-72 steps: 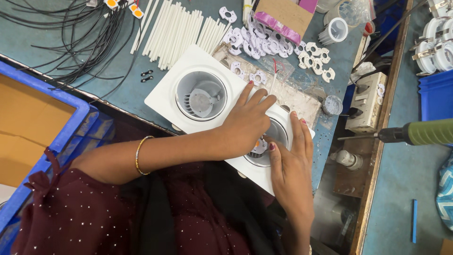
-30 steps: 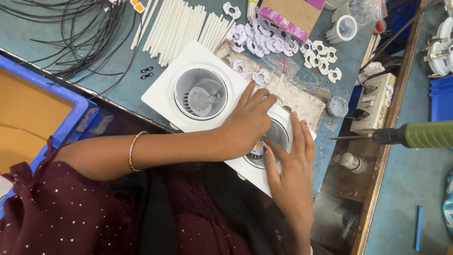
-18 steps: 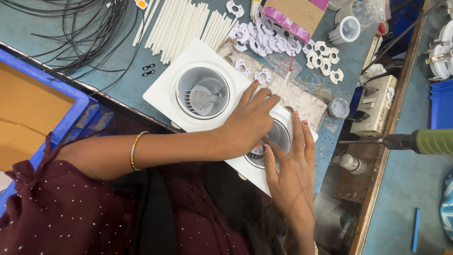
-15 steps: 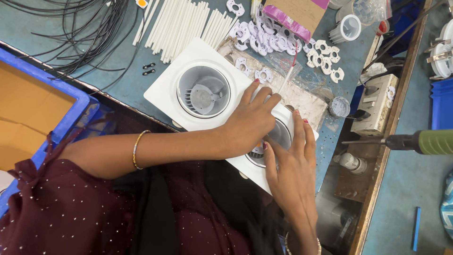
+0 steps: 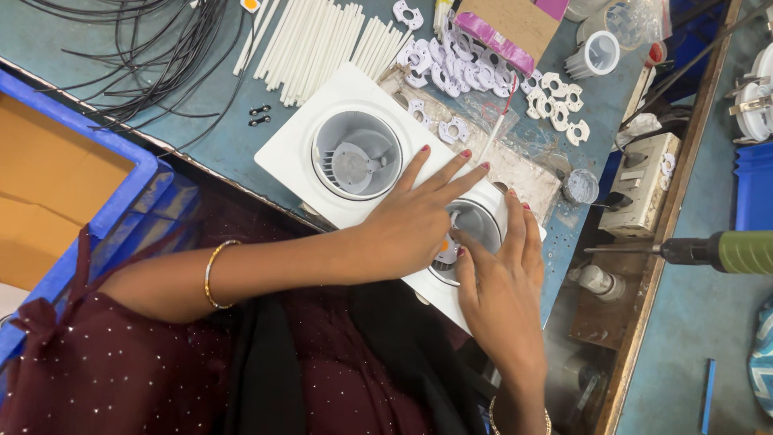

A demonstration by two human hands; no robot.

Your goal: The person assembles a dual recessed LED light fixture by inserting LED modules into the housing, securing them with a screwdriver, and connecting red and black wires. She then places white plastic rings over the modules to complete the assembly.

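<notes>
A white twin housing (image 5: 299,141) with two round grey cups lies on the teal bench. Its left cup (image 5: 357,155) stands uncovered. My left hand (image 5: 411,221), a gold bangle on its wrist, presses flat on the housing between the cups, fingers spread, thumb at the rim of the right cup (image 5: 481,221). Coming up from below, my right hand (image 5: 503,294) covers that cup's near side. Its thumb and forefinger pinch a small white part (image 5: 445,250) inside the cup, mostly hidden by both hands.
White rods (image 5: 318,40), black cables (image 5: 137,36) and several small white clips (image 5: 451,64) lie at the back. A cardboard box (image 5: 515,20) sits beyond them. A blue crate (image 5: 72,185) stands at left, a switch box (image 5: 644,181) and a green-handled driver (image 5: 725,251) at right.
Both hands have stayed on the right cup of the housing. Only the view has shifted slightly; my left fingers are spread a little wider.
</notes>
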